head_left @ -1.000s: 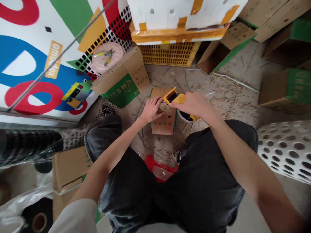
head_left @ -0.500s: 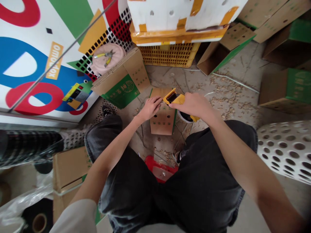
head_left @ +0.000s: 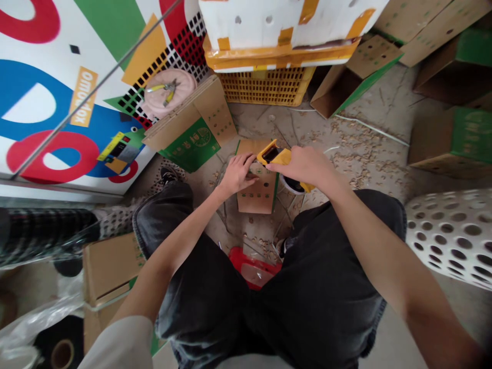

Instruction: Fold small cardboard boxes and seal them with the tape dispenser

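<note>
A small brown cardboard box (head_left: 255, 199) with green sides stands on the floor between my knees. My right hand (head_left: 305, 163) grips a yellow tape dispenser (head_left: 283, 156) over the box's right part. The dispenser's roll hangs below that hand, beside the box. My left hand (head_left: 239, 173) lies on the box top with its thumb spread away from the fingers. Its fingertips are close to the front end of the dispenser. Whether tape runs beneath those fingertips is too small to tell.
Flattened cartons (head_left: 200, 128) lean at the left, beside a pink stool (head_left: 169, 91) bearing pliers. Ahead stands a yellow crate (head_left: 265, 87) under a white foam box (head_left: 253, 23). A white perforated basket (head_left: 448, 238) is at my right. A red plastic item (head_left: 253, 269) lies between my feet.
My left thumb has spread away from the fingers across the box top. The right hand and the tape dispenser have hardly moved.
</note>
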`<state>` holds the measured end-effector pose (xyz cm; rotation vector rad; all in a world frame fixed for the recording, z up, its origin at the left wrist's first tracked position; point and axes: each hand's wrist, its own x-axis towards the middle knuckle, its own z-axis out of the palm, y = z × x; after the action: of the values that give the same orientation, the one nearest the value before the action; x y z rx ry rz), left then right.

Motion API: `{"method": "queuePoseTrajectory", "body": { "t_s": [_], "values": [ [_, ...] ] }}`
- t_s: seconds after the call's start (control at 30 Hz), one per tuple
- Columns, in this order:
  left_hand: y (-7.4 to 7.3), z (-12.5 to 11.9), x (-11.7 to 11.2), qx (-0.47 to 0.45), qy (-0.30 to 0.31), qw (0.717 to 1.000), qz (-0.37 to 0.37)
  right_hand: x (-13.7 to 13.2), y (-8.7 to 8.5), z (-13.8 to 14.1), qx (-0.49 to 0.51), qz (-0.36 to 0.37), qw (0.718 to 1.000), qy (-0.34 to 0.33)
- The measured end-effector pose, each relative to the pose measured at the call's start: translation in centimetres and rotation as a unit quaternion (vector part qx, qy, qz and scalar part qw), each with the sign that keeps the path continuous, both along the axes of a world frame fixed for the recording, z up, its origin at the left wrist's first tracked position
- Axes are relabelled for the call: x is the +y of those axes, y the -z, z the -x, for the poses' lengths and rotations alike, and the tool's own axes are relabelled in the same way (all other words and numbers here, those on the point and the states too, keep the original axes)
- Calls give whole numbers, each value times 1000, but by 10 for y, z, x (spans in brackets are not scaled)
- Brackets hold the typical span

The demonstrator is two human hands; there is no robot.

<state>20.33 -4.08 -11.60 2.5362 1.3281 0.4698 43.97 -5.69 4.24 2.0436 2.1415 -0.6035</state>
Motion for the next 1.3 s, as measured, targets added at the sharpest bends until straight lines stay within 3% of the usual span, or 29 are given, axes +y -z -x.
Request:
{"method": "queuePoseTrajectory", "body": {
  "t_s": [0.17, 0.47, 0.9, 1.1, 1.3],
  "values": [
    [-1, -4, -1, -2, -15, 1000, 0, 0, 1, 0, 1, 1, 1000, 1],
    [-2, 11, 20, -56, 14, 998, 33, 1, 1, -2, 2, 0, 1000, 1],
    [-3, 3, 10, -14, 3, 1000, 21, 1, 1, -2, -7, 2, 1000, -2],
    [-3, -8, 1, 11, -32, 999, 6, 1, 1, -2, -5, 6, 1000, -2],
    [-6, -14, 1, -10, -33, 999, 15, 1, 1, -2, -8, 5, 1000, -9]
  ]
}}
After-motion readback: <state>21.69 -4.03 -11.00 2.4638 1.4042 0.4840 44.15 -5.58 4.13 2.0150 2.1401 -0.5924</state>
